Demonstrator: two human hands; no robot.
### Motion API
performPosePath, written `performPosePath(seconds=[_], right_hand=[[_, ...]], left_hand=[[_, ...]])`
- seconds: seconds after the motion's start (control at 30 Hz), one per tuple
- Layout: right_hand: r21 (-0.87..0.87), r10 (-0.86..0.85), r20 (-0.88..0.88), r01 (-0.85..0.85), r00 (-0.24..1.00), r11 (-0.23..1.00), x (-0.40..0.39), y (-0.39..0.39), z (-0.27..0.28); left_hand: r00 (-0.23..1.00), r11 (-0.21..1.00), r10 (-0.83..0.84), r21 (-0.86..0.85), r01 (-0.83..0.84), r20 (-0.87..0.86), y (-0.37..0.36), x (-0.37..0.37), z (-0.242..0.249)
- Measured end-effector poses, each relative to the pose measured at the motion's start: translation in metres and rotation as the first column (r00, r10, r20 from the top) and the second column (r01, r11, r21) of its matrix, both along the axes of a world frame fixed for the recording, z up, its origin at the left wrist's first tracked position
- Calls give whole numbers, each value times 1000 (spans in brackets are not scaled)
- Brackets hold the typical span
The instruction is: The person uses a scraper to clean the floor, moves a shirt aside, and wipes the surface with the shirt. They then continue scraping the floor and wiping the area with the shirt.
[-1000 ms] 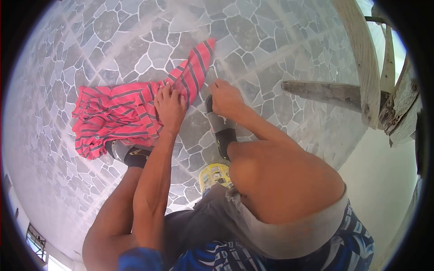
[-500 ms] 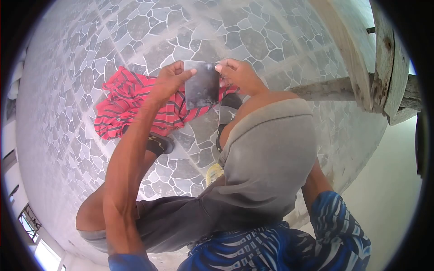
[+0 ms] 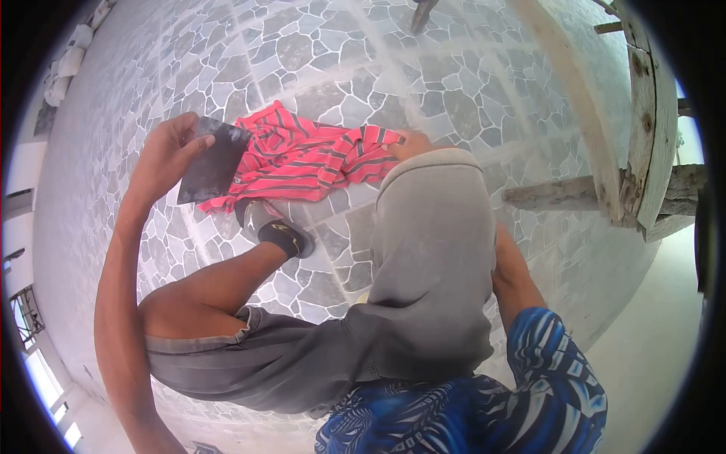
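My left hand [image 3: 172, 151] pinches a dark, thin rectangular sheet [image 3: 215, 166] by its top left corner, thumb in front. The sheet hangs tilted over the left end of a red cloth with dark stripes [image 3: 302, 155], which looks like a shirt. This cloth lies crumpled on the floor. At its right end, my right hand [image 3: 412, 144] has its fingers closed on a fold; the raised knee partly hides this hand.
The floor [image 3: 318, 287] is grey stone-pattern tile with white joints. A worn wooden frame [image 3: 643, 144] stands at the right, one beam [image 3: 560, 194] pointing toward my knee. My shoe [image 3: 291, 236] is just below the cloth. Pale bundles [image 3: 64, 72] lie far left.
Both hands held the sheet before; now only the left does, having carried it left. My right hand has let go of it and moved down to the cloth. The view has shifted.
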State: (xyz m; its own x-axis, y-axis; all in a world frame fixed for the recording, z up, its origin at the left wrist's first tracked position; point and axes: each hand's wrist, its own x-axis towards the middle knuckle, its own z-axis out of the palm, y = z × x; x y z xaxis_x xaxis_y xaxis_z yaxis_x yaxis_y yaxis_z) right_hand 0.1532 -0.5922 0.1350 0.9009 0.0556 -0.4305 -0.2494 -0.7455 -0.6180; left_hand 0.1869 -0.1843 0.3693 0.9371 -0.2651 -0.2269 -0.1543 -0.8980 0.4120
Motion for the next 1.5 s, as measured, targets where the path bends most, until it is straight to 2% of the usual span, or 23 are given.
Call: performPosePath(seconds=[0.07, 0.1, 0.17, 0.2, 0.27, 0.33, 0.43, 0.53, 0.6, 0.63, 0.7, 0.8, 0.83, 0.93, 1.03, 1.1, 1.17, 1.23, 1.3, 1.4, 1.43, 1.47, 1.5], right_hand=[[322, -184, 147, 129, 972, 938, -22, -57, 18], [165, 73, 529, -187, 846, 968, -36, -97, 34], [228, -367, 123, 334, 922, 915, -74, -110, 123], [356, -390, 197, 305, 899, 883, -96, -120, 153], [314, -351, 186, 283, 918, 906, -138, -153, 180], [220, -75, 356, -5, 931, 976, -171, -167, 195], [188, -55, 512, -49, 857, 981, -188, -154, 201], [94, -177, 581, 151, 795, 984, -163, -125, 155], [253, -390, 450, 305, 803, 918, -136, -112, 72], [265, -383, 527, 282, 759, 922, -115, -94, 28], [-270, 61, 635, 148, 770, 952, -73, -94, -57], [-479, 171, 483, 96, 859, 872, -69, -79, -124], [-464, 175, 478, 78, 861, 883, -73, -80, -131], [-455, 231, 457, 3, 859, 890, -90, -90, -133], [-500, 321, 467, -54, 824, 864, -65, -95, -142], [-531, 335, 532, -1, 777, 847, 0, -81, -155], [-603, 356, 564, 77, 745, 794, 94, -63, -163], [-605, 421, 686, 143, 593, 783, 186, -55, -171], [-698, 452, 628, 200, 634, 688, 263, -55, -184], [-669, 377, 580, 158, 722, 727, 263, -49, -172], [-708, 479, 541, 67, 692, 703, 226, -52, -162], [-644, 373, 536, 82, 757, 761, 179, -56, -164], [-569, 399, 554, -18, 731, 822, 121, -61, -145]], left_hand=[[1000, 998, 1, -68, -3, -24, 2, 8, 7], [1000, 996, -28, -79, 28, 9, 2, 13, 10], [992, 988, -92, -120, 102, 85, -2, 24, 9], [985, 979, -121, -147, 139, 123, -3, 27, 4], [970, 966, -145, -186, 182, 198, -14, 24, -5], [952, 953, -149, -218, 210, 267, -38, 26, -21], [962, 959, -239, -186, 214, -128, -66, 56, -49], [881, 924, -381, -146, 354, -279, -88, 89, -114], [900, 922, -383, -142, 359, -208, -108, 102, -175], [907, 922, -383, -141, 362, -174, -118, 103, -209], [975, 934, -215, -303, 191, -49, -140, 97, -281], [997, 907, 31, -417, -55, -66, -168, 79, -342], [988, 895, 115, -420, -148, -105, -168, 69, -354], [981, 926, 163, -326, -189, -105, -154, 63, -374], [966, 947, 198, -288, -145, 164, -153, 53, -406], [927, 964, 176, -250, -94, 331, -157, 47, -411], [937, 966, 185, -232, -118, 297, -158, 49, -412], [939, 967, 188, -223, -125, 287, -161, 47, -411], [929, 969, 192, -212, -128, 317, -161, 49, -412], [934, 975, 182, -180, -131, 306, -157, 50, -415], [931, 972, 179, -205, -117, 317, -157, 51, -413], [927, 968, 182, -222, -112, 327, -158, 51, -413], [921, 964, 193, -240, -113, 339, -158, 52, -414]])
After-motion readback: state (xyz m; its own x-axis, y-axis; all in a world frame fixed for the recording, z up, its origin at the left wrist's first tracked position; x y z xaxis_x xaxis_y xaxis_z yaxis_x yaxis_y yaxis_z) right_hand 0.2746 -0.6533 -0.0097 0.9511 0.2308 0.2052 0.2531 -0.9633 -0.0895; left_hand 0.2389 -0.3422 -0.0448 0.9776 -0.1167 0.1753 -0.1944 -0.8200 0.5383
